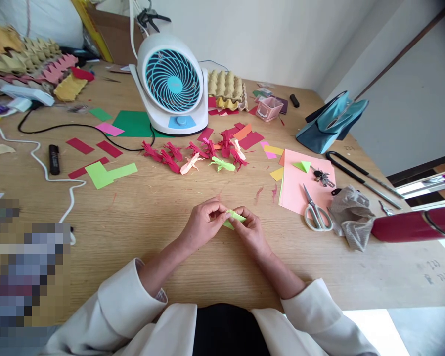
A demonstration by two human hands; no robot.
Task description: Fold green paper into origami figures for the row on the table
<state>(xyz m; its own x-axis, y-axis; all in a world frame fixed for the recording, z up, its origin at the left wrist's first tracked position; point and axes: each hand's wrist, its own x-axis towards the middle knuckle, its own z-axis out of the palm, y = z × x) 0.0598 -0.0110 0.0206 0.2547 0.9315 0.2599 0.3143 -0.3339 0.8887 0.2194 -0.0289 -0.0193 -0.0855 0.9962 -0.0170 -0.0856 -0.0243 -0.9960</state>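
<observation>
A small light-green piece of folded paper [239, 216] is pinched between both hands, just above the wooden table [193, 277]. My left hand [203, 222] grips its left end between thumb and fingertips. On the other side, my right hand [251, 231] holds the right end, thumb in front and fingers behind. The fingertips hide part of the paper, so its full shape cannot be made out. Beyond the hands lie several folded paper figures, mostly red [169, 161], with a pale peach one [191, 163] and a light-green one [223, 164] among them.
A white and blue fan [174, 84] stands behind the figures. Light-green paper scraps [109, 174] and a black marker [54, 159] lie left. To the right are pink sheets [292, 190], scissors [317, 212], keys [323, 178], a crumpled cloth [352, 215] and a red bottle [411, 225].
</observation>
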